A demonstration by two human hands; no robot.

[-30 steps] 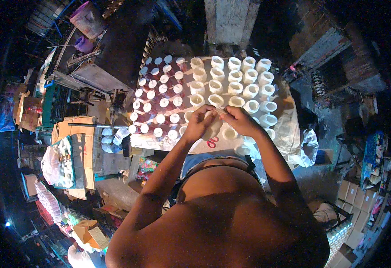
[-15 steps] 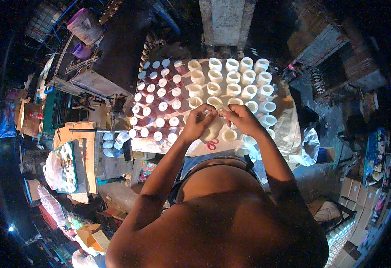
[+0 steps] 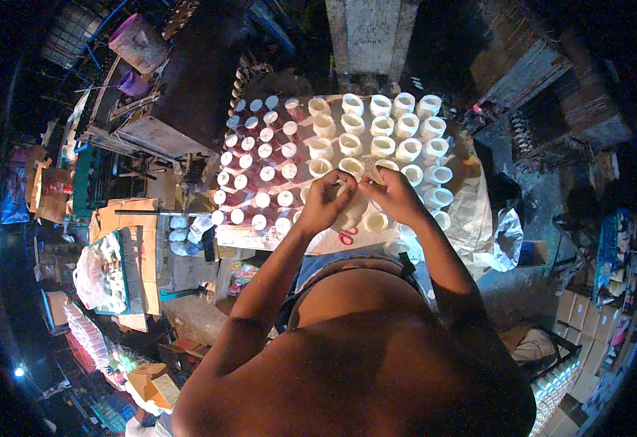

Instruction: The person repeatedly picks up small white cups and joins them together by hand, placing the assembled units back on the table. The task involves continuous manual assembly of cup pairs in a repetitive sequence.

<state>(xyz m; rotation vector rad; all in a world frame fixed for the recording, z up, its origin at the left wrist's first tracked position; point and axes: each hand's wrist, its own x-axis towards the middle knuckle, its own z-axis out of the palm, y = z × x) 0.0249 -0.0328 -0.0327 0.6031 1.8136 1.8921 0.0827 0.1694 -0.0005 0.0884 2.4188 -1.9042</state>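
Observation:
Both my hands meet in the middle, above the near edge of a table [image 3: 249,239]. My left hand [image 3: 330,199] has its fingers pinched together over the top of a pale rounded thing [image 3: 349,217], partly hidden below the hands. My right hand [image 3: 395,195] is closed as well; a thin pale strip [image 3: 371,168] sticks up from its fingertips. Nearby stand several rows of white open-topped cups [image 3: 384,126] with cream-coloured insides. Red-handled scissors [image 3: 347,237] lie just below the pale rounded thing.
Dark red cylinders with white round tops [image 3: 267,173] fill the table's left side. Crumpled pale sheeting [image 3: 470,211] covers its right edge, beside a white plastic bag [image 3: 506,240]. At left stands a tray of white goods [image 3: 114,273] on cardboard. A concrete pillar [image 3: 371,40] rises behind.
My right hand's fingertips have drawn slightly away from the left hand's, and the pale strip now rises higher above them. The left hand has stayed almost in place.

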